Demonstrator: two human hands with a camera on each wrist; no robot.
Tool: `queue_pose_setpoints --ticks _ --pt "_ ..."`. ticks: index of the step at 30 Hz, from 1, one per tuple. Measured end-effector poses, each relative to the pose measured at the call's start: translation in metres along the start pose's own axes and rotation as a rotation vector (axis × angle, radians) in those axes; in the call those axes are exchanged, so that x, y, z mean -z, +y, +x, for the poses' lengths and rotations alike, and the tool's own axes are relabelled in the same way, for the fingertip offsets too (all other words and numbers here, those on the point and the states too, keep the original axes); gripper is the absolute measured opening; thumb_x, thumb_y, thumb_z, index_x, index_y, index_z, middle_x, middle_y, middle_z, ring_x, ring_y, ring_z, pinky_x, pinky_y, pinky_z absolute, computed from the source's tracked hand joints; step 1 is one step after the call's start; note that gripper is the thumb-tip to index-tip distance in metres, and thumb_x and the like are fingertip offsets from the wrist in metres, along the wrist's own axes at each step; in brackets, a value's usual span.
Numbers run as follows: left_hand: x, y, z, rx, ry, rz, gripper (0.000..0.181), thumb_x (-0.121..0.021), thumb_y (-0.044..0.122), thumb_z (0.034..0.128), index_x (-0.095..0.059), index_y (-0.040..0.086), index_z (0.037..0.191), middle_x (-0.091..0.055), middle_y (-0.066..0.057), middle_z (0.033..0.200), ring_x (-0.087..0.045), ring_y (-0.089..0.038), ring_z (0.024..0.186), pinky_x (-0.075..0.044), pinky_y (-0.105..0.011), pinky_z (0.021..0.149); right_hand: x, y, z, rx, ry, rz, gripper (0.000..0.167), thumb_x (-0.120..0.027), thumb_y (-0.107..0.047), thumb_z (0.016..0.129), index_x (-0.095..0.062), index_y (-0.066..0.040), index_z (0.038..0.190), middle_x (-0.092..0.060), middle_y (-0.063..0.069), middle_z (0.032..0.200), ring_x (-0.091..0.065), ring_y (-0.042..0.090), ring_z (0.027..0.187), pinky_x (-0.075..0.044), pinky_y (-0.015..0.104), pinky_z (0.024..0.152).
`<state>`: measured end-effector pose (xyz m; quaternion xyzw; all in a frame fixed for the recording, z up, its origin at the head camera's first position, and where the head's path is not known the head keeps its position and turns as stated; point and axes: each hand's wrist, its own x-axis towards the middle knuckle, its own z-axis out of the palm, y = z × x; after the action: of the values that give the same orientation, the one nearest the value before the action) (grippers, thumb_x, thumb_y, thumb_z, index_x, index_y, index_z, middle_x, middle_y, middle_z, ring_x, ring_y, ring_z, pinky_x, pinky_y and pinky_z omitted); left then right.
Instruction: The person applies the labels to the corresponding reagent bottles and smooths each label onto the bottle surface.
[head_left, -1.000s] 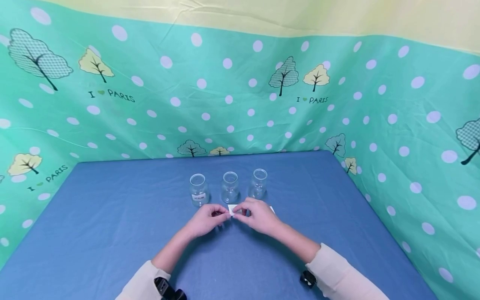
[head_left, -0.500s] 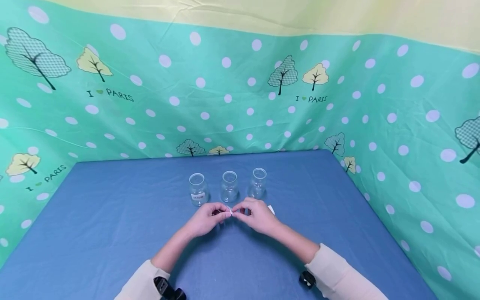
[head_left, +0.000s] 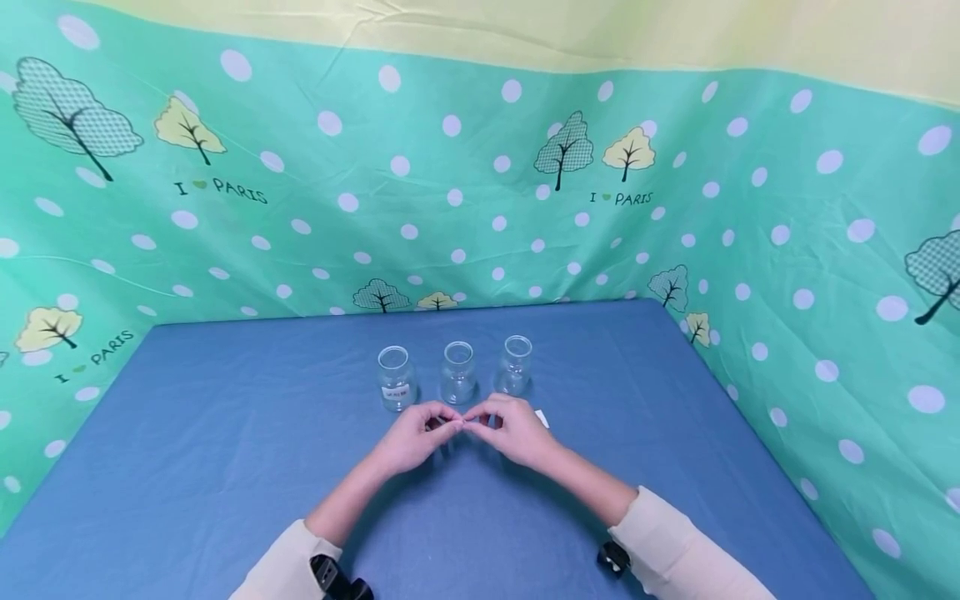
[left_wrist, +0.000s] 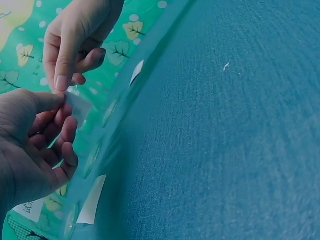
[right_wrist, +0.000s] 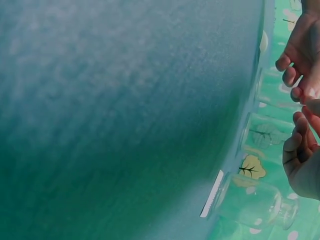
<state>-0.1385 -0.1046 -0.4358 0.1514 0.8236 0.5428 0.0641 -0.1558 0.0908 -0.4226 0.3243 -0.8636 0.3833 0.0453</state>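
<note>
Thumb and fingertips of my left hand (head_left: pixel 412 435) and my right hand (head_left: pixel 517 429) meet in front of the glass jars. Between them they pinch a small white label (left_wrist: pixel 80 108), seen edge-on and mostly hidden by fingers in the head view. The left jar (head_left: pixel 395 379) bears a white label with print too small to read. The middle jar (head_left: pixel 458 373) and the right jar (head_left: pixel 515 367) show no label. All three stand upright and lidless, just beyond the hands.
A white paper piece (head_left: pixel 542 418) lies on the blue cloth (head_left: pixel 480 533) beside the right hand. Another white piece (left_wrist: pixel 92 201) lies near the left hand in the left wrist view. A polka-dot curtain (head_left: pixel 450 192) borders the table at the back and sides.
The white label, plainly visible between the hands a second ago, has turned and now hardly shows in the head view. The right fingertips have drawn in to meet the left ones; the jars stay put.
</note>
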Motion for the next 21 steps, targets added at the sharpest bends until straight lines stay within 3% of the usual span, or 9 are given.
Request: queue_pose_setpoints --ticks 5,8,14,21 --pt "-0.002 0.004 -0.002 0.042 0.008 -0.019 0.019 -0.059 0.017 0.0915 -0.068 0.002 0.097 -0.064 -0.021 0.080 -0.058 -0.022 0.068 -0.043 -0.021 0.056 -0.001 0.000 -0.001 -0.022 0.012 0.005 0.010 -0.072 -0.023 0.082 -0.074 -0.016 0.088 -0.061 -0.005 0.072 -0.047 -0.001 0.061 -0.043 0.015 0.056" --pt "-0.001 0.015 -0.004 0.061 0.013 -0.019 0.019 -0.059 0.014 0.0912 -0.068 -0.001 0.097 -0.063 -0.024 0.078 -0.058 -0.026 0.067 -0.042 -0.020 0.055 -0.002 0.000 -0.001 -0.038 0.016 0.008 0.010 -0.073 -0.023 0.081 -0.074 -0.016 0.087 -0.061 -0.005 0.072 -0.047 -0.001 0.060 -0.043 0.015 0.056" --pt "0.006 0.038 -0.011 0.054 0.005 -0.014 0.017 -0.058 0.009 0.0903 -0.068 -0.004 0.095 -0.061 -0.028 0.076 -0.056 -0.023 0.064 -0.041 -0.019 0.053 -0.003 -0.002 0.000 -0.042 0.028 0.007 0.009 -0.074 -0.023 0.080 -0.074 -0.017 0.086 -0.060 -0.006 0.071 -0.047 -0.002 0.059 -0.042 0.014 0.055" --pt "0.007 0.039 -0.013 0.022 -0.013 -0.025 0.015 -0.057 0.008 0.0909 -0.066 -0.004 0.094 -0.062 -0.028 0.079 -0.054 -0.016 0.061 -0.041 -0.019 0.052 -0.003 -0.001 0.001 -0.048 0.008 0.004 0.009 -0.073 -0.023 0.080 -0.074 -0.017 0.086 -0.061 -0.006 0.072 -0.047 -0.001 0.060 -0.043 0.015 0.055"
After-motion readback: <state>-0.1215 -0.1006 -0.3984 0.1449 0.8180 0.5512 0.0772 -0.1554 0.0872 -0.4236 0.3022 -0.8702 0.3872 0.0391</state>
